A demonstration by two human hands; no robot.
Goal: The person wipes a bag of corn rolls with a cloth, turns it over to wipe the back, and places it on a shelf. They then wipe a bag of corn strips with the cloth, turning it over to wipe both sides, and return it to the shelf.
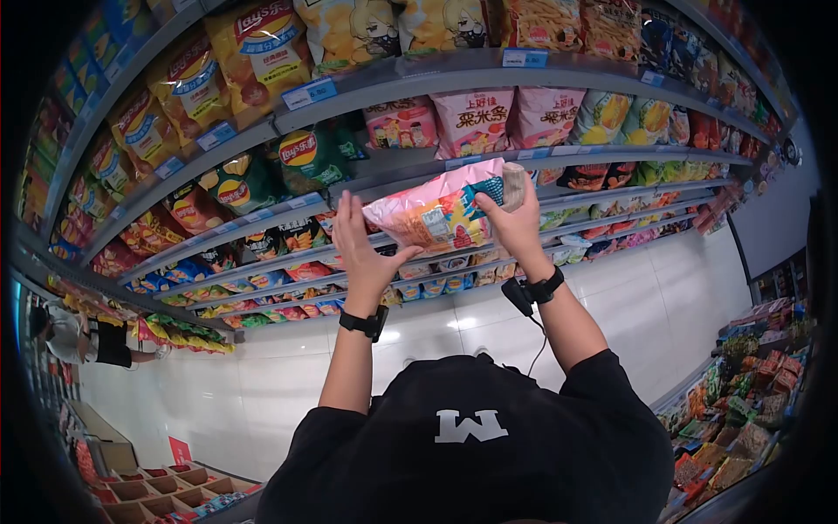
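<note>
A pink snack bag with a colourful printed panel (441, 210) is held up in front of the shelves, tilted with its right end higher. My right hand (515, 223) grips its right end, thumb across the front. At the bag's left end my left hand (362, 253) is spread, fingers pointing up and thumb near the lower edge; firm contact there is hard to make out. Behind and above stand similar pink bags (472, 120) on a shelf, with a green Lay's bag (303, 160) to their left.
Curved shelf rows carry many snack bags, with a price-tagged shelf edge (393, 83) above the hands. A person (70, 335) is at the far left. Below are a pale tiled floor (436, 336), a compartmented display (157, 489) and packaged goods (751, 410) at lower right.
</note>
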